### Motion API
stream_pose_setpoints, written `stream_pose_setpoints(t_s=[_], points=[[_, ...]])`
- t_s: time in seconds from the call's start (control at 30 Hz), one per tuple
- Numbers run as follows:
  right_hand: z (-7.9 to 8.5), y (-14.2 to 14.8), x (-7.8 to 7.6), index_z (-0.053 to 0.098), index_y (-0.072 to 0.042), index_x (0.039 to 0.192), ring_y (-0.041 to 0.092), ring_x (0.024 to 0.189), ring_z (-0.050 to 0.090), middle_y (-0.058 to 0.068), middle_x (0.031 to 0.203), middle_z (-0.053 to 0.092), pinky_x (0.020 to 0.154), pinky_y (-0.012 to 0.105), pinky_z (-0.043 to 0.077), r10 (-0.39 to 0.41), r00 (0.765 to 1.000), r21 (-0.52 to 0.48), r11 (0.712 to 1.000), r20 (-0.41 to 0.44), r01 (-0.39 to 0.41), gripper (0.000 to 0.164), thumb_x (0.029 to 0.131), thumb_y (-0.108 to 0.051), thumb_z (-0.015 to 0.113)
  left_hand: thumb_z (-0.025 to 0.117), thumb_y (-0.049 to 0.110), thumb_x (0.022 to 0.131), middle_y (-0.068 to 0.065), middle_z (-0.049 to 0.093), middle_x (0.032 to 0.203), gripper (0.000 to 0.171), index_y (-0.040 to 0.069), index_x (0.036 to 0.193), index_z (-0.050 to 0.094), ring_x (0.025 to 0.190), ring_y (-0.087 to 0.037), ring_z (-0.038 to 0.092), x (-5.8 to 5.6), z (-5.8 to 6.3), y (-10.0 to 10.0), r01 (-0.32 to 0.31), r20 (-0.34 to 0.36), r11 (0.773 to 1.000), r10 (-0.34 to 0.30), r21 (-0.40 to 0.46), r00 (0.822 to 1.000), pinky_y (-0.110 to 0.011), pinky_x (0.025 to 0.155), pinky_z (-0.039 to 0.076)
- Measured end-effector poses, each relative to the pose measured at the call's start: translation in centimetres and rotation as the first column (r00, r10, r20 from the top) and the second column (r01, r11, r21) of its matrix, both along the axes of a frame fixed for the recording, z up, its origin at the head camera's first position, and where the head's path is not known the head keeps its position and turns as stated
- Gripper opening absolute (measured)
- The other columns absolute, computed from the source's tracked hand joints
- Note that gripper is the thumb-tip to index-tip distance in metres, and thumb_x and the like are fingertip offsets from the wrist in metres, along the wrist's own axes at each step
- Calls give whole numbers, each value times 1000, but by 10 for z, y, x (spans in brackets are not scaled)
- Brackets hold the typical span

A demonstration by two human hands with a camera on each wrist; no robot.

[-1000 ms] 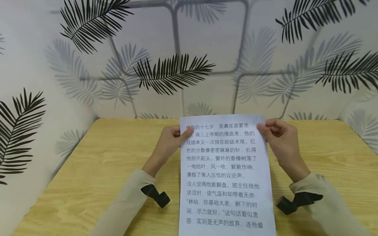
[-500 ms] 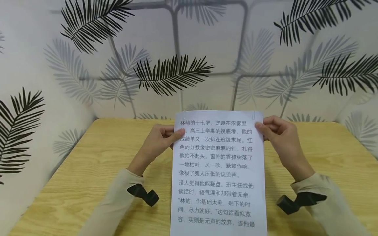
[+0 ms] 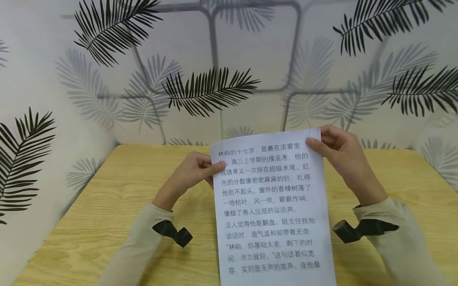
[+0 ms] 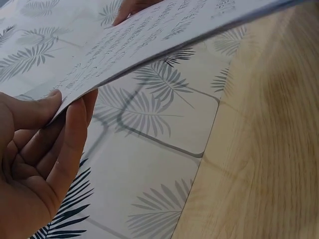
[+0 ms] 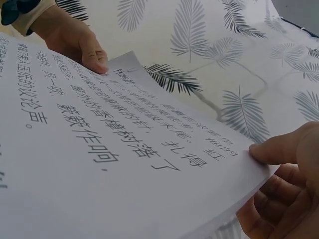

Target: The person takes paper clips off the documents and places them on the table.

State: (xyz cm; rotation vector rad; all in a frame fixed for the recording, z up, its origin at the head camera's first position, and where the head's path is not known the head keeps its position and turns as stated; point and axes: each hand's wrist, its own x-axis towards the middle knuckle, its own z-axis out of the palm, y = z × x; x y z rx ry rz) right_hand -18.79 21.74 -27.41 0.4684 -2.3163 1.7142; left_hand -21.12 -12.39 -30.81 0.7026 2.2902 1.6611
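Note:
A white printed sheaf of paper [image 3: 268, 206], covered in lines of Chinese text, is held up above the table, its top right corner higher than the left. My left hand [image 3: 191, 172] pinches its left edge near the top, thumb in front and fingers behind. On the opposite edge, my right hand [image 3: 340, 153] pinches close to the upper corner. A small paper clip [image 3: 309, 133] shows faintly at that corner. Seen edge-on in the left wrist view, the sheaf [image 4: 149, 47] looks several sheets thick. Its lower end runs out of the head view.
A light wood-grain table [image 3: 143, 190] spreads beneath both arms. Behind it rises a pale wall covering [image 3: 250, 47] with black and grey leaf patterns. Small black wrist cameras [image 3: 175, 233] are strapped over the beige sleeves.
The sheaf first shifts left with both hands, then tilts as my right hand rises with its corner. My left hand ends farther left than a second ago. Both grips stay on the paper.

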Motion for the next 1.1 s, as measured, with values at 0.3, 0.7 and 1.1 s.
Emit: stream_pose_setpoints(t_s=[0.3, 0.7, 1.1], points=[[3, -7, -2, 66, -7, 100, 10, 71, 65, -3, 81, 71, 66, 17, 53, 5, 999, -83, 997, -42, -8, 9, 96, -14, 62, 62, 8, 94, -14, 71, 74, 22, -13, 97, 69, 53, -19, 64, 5, 0, -1, -90, -25, 994, 91, 55, 996, -31, 56, 53], [-7, -11, 2, 65, -5, 101, 12, 57, 47, -7, 75, 64, 56, 22, 41, -125, 978, 66, 988, -169, 138, 9, 96, -12, 62, 62, 7, 95, -15, 72, 76, 22, -13, 98, 70, 54, -19, 63, 4, -1, -3, -37, -10, 998, 38, 48, 999, -34, 56, 55], [-8, 1, -1, 63, -9, 86, 12, 67, 45, -9, 66, 57, 57, 23, 34, -153, 974, 12, 987, -169, 157, 13, 93, -1, 56, 64, 11, 94, -15, 73, 81, 22, -9, 102, 71, 60, -21, 67, 0, -4, 9, -32, 26, 995, 30, 91, 999, -39, 64, 57]])
